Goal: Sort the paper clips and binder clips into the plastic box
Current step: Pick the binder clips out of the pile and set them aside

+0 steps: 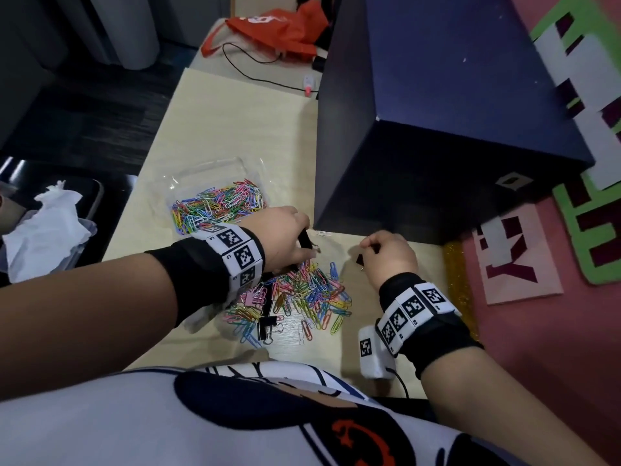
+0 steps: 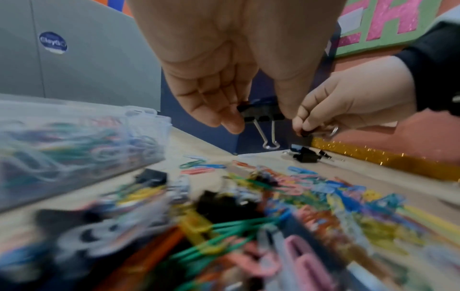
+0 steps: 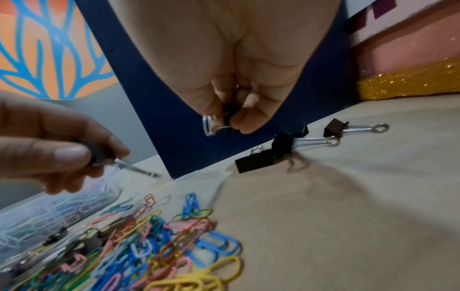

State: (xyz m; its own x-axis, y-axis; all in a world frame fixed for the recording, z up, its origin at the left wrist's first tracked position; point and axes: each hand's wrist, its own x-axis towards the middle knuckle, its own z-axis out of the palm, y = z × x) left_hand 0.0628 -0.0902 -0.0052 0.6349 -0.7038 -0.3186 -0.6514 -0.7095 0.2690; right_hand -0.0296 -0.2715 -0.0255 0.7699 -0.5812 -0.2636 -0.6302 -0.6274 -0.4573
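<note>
Binder clips are being picked out: the left hand (image 2: 224,82) pinches a large black binder clip (image 2: 261,115) above the tabletop (image 1: 208,122), the right hand (image 3: 239,78) pinches a small binder clip (image 3: 227,118). Next, probably carry both to the plastic box (image 1: 208,169), which holds paper clips (image 1: 215,206).

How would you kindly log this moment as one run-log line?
left hand: pinches large black binder clip | right hand: pinches small black binder clip | plastic box: holds paper clips only | mixed pile: on table
</note>
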